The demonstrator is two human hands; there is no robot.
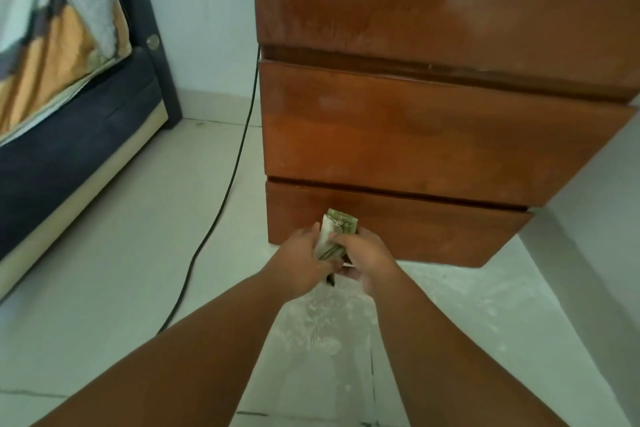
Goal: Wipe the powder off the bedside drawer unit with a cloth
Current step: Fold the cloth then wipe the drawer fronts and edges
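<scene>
A brown wooden bedside drawer unit (433, 128) stands ahead, its top and two drawer fronts faintly dusted with pale powder. A folded greenish-white cloth (334, 232) is held low in front of the bottom drawer. My left hand (301, 256) grips it from the left and my right hand (363, 253) grips it from the right. Both hands meet just above the floor, a little short of the drawer front. White powder (322, 322) lies scattered on the floor tiles below my hands.
A bed (69, 107) with a dark base and a patterned cover stands at the left. A black cable (221, 211) runs down the unit's left side and across the pale floor. A white wall (595, 204) is close on the right.
</scene>
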